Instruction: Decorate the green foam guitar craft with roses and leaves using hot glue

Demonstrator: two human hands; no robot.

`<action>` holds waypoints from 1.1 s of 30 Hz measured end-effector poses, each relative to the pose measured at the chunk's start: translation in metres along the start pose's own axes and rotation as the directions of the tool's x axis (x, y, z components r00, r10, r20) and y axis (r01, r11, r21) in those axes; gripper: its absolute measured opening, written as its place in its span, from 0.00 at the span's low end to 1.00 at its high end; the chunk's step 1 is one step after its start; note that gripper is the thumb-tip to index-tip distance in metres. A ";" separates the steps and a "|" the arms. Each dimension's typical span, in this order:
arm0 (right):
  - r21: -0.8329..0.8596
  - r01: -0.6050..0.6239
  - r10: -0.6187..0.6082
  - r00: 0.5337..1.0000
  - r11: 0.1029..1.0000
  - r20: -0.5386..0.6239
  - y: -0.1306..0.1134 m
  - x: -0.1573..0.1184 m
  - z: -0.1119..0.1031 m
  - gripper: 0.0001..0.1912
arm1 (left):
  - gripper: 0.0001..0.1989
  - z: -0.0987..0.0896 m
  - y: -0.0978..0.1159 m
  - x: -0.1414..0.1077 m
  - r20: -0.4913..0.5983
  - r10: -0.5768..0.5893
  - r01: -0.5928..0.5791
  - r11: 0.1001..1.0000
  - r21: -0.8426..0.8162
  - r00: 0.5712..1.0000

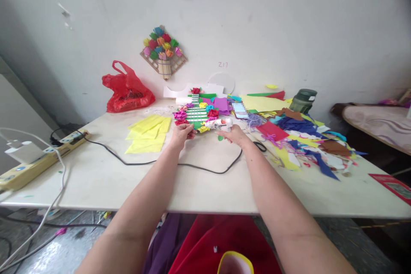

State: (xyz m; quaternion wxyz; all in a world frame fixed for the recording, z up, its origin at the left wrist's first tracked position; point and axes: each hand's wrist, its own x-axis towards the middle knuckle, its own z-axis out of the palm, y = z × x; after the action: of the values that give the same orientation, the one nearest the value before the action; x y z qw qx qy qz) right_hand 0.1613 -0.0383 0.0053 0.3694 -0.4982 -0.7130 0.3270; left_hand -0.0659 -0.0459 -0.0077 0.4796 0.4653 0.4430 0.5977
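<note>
A craft piece (197, 114) with a green-and-white striped middle, edged with colourful paper flowers, lies on the table in front of me. My left hand (183, 134) is closed on its lower left edge, beside a red flower. My right hand (236, 135) grips a white glue gun (221, 124), whose tip points left over the craft's lower right edge, near yellow petals. A black cord (205, 168) loops beside my right hand and runs left across the table. Whether the nozzle touches the craft I cannot tell.
Yellow sheets (149, 132) lie to the left, near a red plastic bag (128, 90) and a power strip (45, 160). Coloured scraps (308, 137) are heaped at the right by a dark green bottle (302, 101). A flower decoration (163, 51) hangs on the wall.
</note>
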 end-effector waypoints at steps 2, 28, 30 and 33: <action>0.006 -0.005 0.005 1.000 1.000 -0.001 -0.001 0.000 0.001 0.16 | 0.19 0.000 -0.001 0.001 0.006 0.000 0.000 1.000 0.006 1.000; 0.053 0.020 -0.020 1.000 0.998 0.012 0.000 0.000 0.005 0.17 | 0.17 0.000 -0.003 0.001 0.001 -0.009 0.009 1.000 -0.020 1.000; 0.046 0.028 -0.029 0.999 0.999 0.025 0.001 0.000 0.006 0.17 | 0.17 0.000 -0.003 0.001 0.003 -0.006 0.006 1.000 -0.023 1.000; 0.046 0.027 -0.028 0.999 0.999 0.030 0.001 0.000 0.005 0.17 | 0.16 -0.001 -0.002 0.001 0.003 0.003 -0.003 0.999 -0.041 1.000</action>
State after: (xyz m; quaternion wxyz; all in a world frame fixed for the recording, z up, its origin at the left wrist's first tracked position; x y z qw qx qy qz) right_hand 0.1578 -0.0384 0.0022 0.3741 -0.4746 -0.7177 0.3458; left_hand -0.0662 -0.0451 -0.0100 0.4889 0.4571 0.4291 0.6065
